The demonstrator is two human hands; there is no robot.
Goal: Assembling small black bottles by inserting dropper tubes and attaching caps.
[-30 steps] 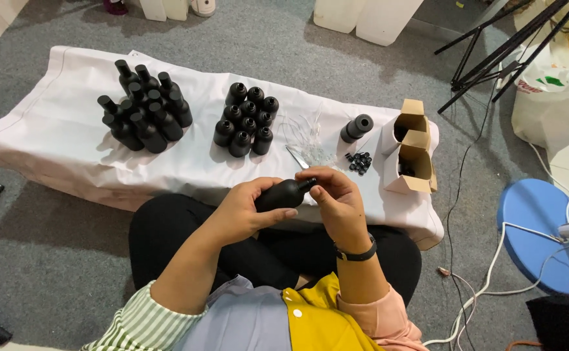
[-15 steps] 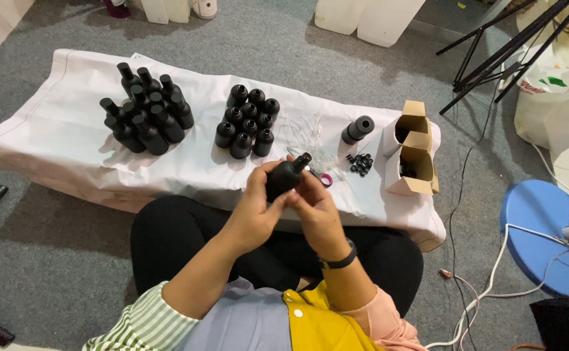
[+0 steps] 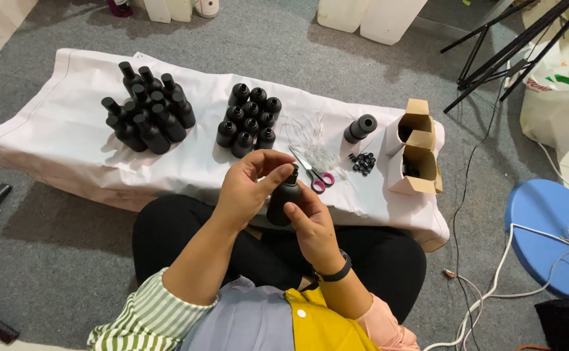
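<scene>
Matte black plastic bottle (image 3: 283, 201) stands upright, gripped low by right hand (image 3: 310, 224), left hand (image 3: 248, 185) pinching its top.

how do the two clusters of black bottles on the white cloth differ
The left cluster has bottles with tall narrow tops; the middle cluster has shorter bottles with open or flat necks. The left cluster looks looser and wider; the middle cluster stands in tight rows. Both are matte black, upright, on the white cloth.
</scene>
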